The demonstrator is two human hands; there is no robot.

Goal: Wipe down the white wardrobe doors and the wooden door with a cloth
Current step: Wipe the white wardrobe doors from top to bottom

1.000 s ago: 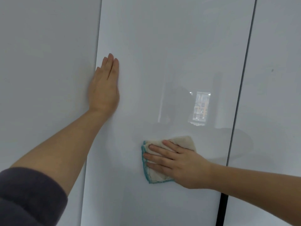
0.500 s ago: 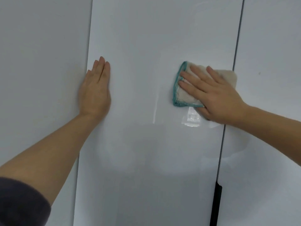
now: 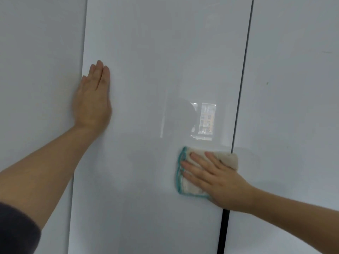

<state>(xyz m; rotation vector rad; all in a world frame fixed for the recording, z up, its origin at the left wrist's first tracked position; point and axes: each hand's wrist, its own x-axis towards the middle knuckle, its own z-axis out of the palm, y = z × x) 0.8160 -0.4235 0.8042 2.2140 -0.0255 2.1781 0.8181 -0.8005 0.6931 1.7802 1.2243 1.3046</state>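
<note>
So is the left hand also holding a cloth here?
No: the left hand lies bare and flat on the middle wardrobe door; only the right hand presses the cloth.

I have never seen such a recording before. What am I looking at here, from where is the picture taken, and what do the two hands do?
No machine is here: these are a person's two bare hands. The picture comes from a camera worn on the person's head, looking forward at the hands. In front stand glossy white wardrobe doors, upright, with narrow dark gaps between the panels. The left hand lies flat and open against the middle door, near its left edge, holding nothing. The right hand presses a cream cloth with a teal border flat against the same door, near its right edge; the fingers are spread on it, not closed around it. The bright patch above the cloth is a reflection of a window with a building in it. No wooden door is visible.
</note>
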